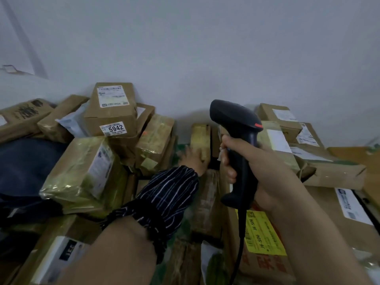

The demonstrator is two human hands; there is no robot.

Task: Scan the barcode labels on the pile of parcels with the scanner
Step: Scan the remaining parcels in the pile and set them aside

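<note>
Head view, looking down over a pile of parcels (156, 136) stacked against a pale wall (205, 48). Grips the scanner (236, 124) in the right hand (259, 171), fingers wrapped tight round the handle, with the scanner's head raised above the knuckles and pointing away toward the wall. Trails a black cable (240, 243) from the base of the handle, down below the right hand. Reaches forward with the left hand (193, 159), wrist in a striped sleeve cover (164, 202), onto a narrow taped box (200, 136) just left of the scanner; touches that box, but is too blurred to tell whether the fingers curl round it or lie flat. Shows, left of the left hand, a box wrapped in clear tape (82, 171) and, beyond that, a box labelled 5942 (111, 114) on top of the heap. Shows a carton with a yellow label (265, 233) beneath the right hand, and cartons with white labels (333, 171) to its right. Shows a dark bag (24, 171) far left of both hands.
</note>
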